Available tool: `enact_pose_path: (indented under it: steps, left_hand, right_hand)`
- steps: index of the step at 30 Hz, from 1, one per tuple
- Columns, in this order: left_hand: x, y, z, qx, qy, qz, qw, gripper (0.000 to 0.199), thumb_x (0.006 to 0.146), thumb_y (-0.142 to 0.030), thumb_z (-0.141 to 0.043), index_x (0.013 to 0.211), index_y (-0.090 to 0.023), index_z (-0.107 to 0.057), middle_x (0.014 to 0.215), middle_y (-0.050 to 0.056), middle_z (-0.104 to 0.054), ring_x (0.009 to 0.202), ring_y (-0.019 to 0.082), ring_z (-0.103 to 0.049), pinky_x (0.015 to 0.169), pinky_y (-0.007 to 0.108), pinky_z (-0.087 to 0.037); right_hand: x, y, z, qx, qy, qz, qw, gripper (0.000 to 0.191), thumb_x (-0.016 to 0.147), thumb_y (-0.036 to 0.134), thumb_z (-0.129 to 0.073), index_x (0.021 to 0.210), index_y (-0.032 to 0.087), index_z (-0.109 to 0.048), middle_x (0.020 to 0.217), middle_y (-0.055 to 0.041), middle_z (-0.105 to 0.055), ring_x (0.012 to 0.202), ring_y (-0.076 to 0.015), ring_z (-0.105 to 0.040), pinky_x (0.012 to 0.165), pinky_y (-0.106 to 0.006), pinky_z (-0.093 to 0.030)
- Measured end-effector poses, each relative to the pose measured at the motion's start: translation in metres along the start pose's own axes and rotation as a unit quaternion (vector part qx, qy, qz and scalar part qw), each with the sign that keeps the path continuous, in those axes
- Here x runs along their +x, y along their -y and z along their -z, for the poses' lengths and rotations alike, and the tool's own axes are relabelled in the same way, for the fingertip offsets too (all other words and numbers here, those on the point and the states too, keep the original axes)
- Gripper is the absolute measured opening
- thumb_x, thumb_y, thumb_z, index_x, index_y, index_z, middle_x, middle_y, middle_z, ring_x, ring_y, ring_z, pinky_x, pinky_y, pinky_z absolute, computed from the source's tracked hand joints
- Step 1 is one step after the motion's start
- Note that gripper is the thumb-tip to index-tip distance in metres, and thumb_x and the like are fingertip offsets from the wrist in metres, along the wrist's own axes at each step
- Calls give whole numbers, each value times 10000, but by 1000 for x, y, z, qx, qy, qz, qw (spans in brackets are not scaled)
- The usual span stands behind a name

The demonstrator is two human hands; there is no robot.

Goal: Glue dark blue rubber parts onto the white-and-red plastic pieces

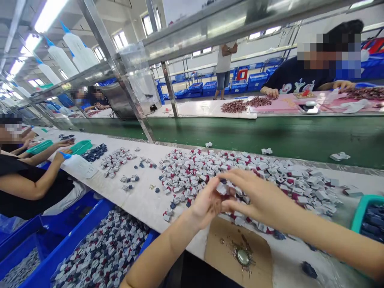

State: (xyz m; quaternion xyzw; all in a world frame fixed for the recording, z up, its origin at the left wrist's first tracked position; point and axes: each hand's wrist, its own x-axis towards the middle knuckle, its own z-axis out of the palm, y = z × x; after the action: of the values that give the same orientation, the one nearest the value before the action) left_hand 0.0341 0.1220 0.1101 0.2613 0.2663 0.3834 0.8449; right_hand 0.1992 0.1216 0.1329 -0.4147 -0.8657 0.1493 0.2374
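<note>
My left hand (pixel 205 205) and my right hand (pixel 255 191) meet over the near side of a spread pile of small grey-and-dark-red plastic parts (pixel 192 170). Between their fingertips is one small grey plastic part (pixel 221 188) with a dark piece at its top. Fingers of both hands curl round it, and some of them hide its lower side. Below the hands lies a brown cardboard piece (pixel 219 248) bearing a round, shiny metal button (pixel 243 257) ringed by dark smears.
A green basket (pixel 357 214) of dark parts stands at right. Blue bins (pixel 90 222) of parts sit below the table's left edge. Beyond the pile runs a green conveyor belt (pixel 240 132) with a few parts. Co-workers sit at left and across; a white squeeze bottle (pixel 79 166) lies at left.
</note>
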Motion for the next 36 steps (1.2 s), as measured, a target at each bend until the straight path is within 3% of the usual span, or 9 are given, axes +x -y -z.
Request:
enact_pose_path:
  steps: [4, 7, 11, 16, 23, 26, 30, 33, 36]
  left_hand:
    - [3, 14, 12, 43, -15, -43, 998, 503, 856, -508, -537, 1300, -298, -427, 974, 22, -632, 684, 112, -613, 597, 214, -482]
    - [6, 11, 22, 69, -10, -63, 996, 746, 754, -609, -600, 1360, -223, -397, 1013, 94, -653, 770, 173, -651, 617, 259, -511]
    - [-12, -4, 9, 139, -46, -161, 976, 667, 722, -511, -695, 1276, -177, -529, 1071, 126, -651, 848, 193, -643, 625, 248, -523]
    - [-36, -23, -14, 222, -38, -251, 941, 528, 756, -394, -707, 1219, -170, -589, 1034, 112, -668, 800, 167, -629, 593, 214, -524]
    - [-37, -13, -15, 226, -26, -239, 944, 394, 777, -446, -670, 1036, -161, -586, 939, 68, -648, 769, 148, -622, 564, 199, -534]
    - [-26, -11, -2, 174, -29, -193, 965, 426, 768, -488, -660, 1030, -177, -537, 869, 49, -626, 664, 139, -621, 439, 184, -490]
    - [1, -29, 39, 99, -161, -237, 953, 334, 749, -405, -702, 937, -180, -541, 864, 49, -638, 651, 118, -594, 422, 156, -449]
    - [21, -46, 74, 37, -258, -321, 911, 280, 745, -359, -714, 887, -192, -540, 905, 35, -641, 676, 103, -572, 461, 153, -457]
    - [38, -47, 102, 6, -276, -342, 898, 349, 689, -409, -752, 858, -211, -519, 888, 11, -623, 591, 89, -547, 390, 153, -406]
  right_hand:
    - [10, 7, -11, 12, -11, 31, 999, 249, 809, 80, -490, 1013, 197, -570, 1048, -60, -584, 893, -179, -588, 731, -301, -524]
    - [17, 8, -11, 90, -26, 56, 994, 332, 760, 27, -439, 989, 213, -592, 981, -41, -612, 884, -155, -602, 728, -255, -532]
    - [18, 12, -2, 216, -62, 37, 974, 267, 842, 203, -494, 1086, 239, -596, 1125, -74, -613, 1040, -201, -597, 839, -317, -540]
    - [14, 16, 3, 344, -115, -49, 931, 276, 851, 431, -603, 1043, 233, -604, 1079, -86, -635, 941, -213, -646, 789, -320, -571]
    - [0, 24, 1, 220, -192, 11, 956, 183, 829, 386, -656, 980, 284, -658, 1024, -42, -640, 964, -197, -625, 780, -284, -561]
    - [6, 15, 0, 147, -146, 45, 977, 210, 850, 378, -628, 1022, 260, -656, 992, -53, -635, 921, -189, -625, 753, -285, -557]
    - [67, -25, -6, 18, -44, 5, 999, 328, 937, 427, -494, 1141, 192, -599, 1070, -87, -635, 964, -186, -620, 797, -301, -552]
    - [152, -63, -24, -66, -37, -19, 997, 281, 975, 328, -456, 1134, 138, -587, 1087, -108, -620, 976, -198, -613, 820, -362, -542]
    - [235, -88, -54, -145, 1, -1, 989, 263, 950, 308, -532, 1149, 141, -571, 1106, -83, -591, 942, -173, -602, 805, -359, -538]
